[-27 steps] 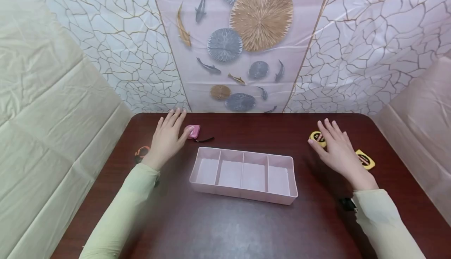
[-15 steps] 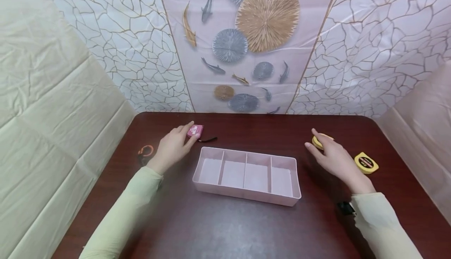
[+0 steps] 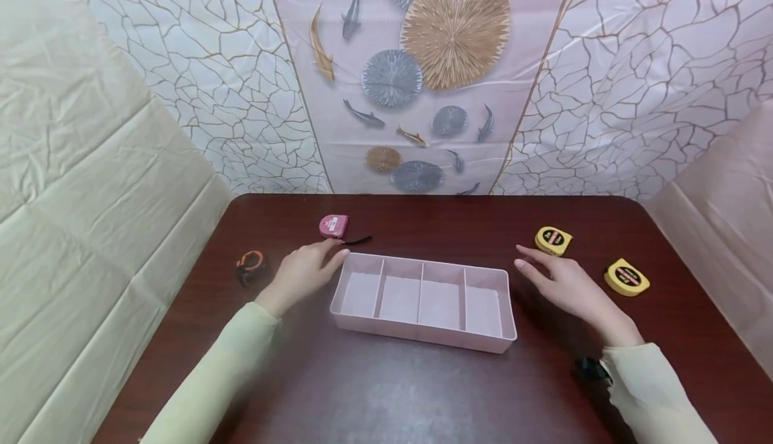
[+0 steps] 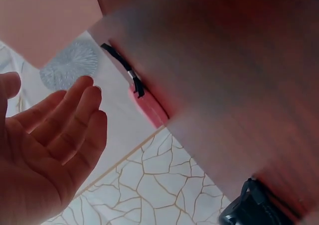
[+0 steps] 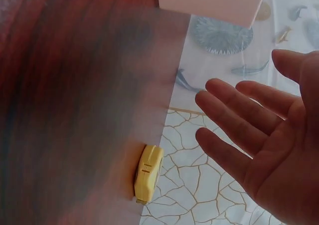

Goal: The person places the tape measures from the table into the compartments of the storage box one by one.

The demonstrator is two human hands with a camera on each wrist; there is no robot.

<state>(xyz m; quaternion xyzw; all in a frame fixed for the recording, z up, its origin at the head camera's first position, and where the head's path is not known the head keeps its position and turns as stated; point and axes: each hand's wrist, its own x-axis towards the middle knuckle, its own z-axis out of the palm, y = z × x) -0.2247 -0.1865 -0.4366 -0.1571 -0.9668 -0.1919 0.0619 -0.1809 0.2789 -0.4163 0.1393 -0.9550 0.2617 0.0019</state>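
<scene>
Sheeting [image 3: 229, 95], creased and printed with gold-veined crackle, is hung across the top of the frame; its central panel is patterned with grey and gold discs and fish. Plain wrinkled cloth [image 3: 90, 162] is draped at the left edge, and a pinkish cloth [image 3: 725, 169] is seen at the right. The lower frame is filled by a dark red-brown table [image 3: 386, 404], wood-grained, with rounded far corners and a glossy patch at lower centre. Pale sleeves [image 3: 217, 367] are extended from lower left and lower right.

At frame centre a pale pink tray [image 3: 417, 331] is set flat and slightly slanted: oblong, smooth, plastic-looking, divided by three thin walls into four compartments. Its upper-left corner is overlapped by the left hand [image 3: 302, 273], whose fingers are loosely bent with nothing gripped; contact cannot be confirmed. The right hand [image 3: 568, 280] is held near the tray's right end, fingers relaxed, nothing gripped.

Smaller items: one yellow tape measure [image 3: 626, 278] is placed right of the right hand, a second yellow tape measure [image 3: 552, 240] just above its fingers. A black-and-orange object [image 3: 251, 267] is noted at left; a pink tape measure [image 3: 333, 225] is located just above the left fingertips, its thin black strap [image 3: 359, 239] pointed rightward.
</scene>
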